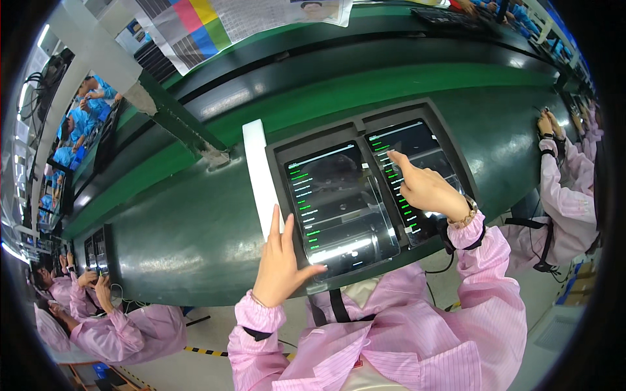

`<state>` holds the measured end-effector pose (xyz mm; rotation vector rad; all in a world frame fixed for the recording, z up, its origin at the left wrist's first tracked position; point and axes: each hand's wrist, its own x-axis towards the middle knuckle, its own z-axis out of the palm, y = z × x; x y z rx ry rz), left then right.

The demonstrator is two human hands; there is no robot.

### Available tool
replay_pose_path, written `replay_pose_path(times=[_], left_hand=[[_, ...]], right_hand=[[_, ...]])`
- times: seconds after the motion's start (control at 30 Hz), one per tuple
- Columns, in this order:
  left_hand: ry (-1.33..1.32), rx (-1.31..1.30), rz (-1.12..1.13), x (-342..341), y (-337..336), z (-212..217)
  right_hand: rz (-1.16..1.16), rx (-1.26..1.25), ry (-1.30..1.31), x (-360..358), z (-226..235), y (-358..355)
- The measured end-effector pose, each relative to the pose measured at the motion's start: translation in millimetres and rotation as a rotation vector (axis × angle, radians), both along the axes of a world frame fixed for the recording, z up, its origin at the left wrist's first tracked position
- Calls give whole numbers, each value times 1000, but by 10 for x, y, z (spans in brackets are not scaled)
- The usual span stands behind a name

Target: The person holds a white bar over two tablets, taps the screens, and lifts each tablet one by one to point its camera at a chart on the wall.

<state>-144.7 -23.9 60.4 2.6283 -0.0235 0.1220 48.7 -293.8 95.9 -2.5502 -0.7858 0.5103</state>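
Tapping the right tablet (409,171) with your right hand (427,190): index finger stretched out, tip on the upper left of that screen near the top of its list, other fingers curled, holding nothing. Your left hand (282,260) rests flat and open at the near left corner of the left tablet (339,202), thumb lying across the near edge of the screen, fingers pointing far, gripping nothing. Both tablets sit side by side in a grey tray (277,195) on the green belt (195,228), right in front of you. Both screens are lit and show lists with green marks down most rows, so I'd judge the checks well along on both; the finger near the top of the right list suggests that one isn't finished. A white strip (259,173) lies just left of the tray. Co-workers in pink sleeves work further along the belt on both sides.
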Motion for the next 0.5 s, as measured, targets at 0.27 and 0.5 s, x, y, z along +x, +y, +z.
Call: replay_pose_path(times=[0.27,0.5], left_hand=[[1,86,-44,-232,-188,-116],[-47,62,47,-217,-192,-168]], right_hand=[[-61,134,-164,19,-106,-226],[-607,-25,-325,17,-284,-1168]])
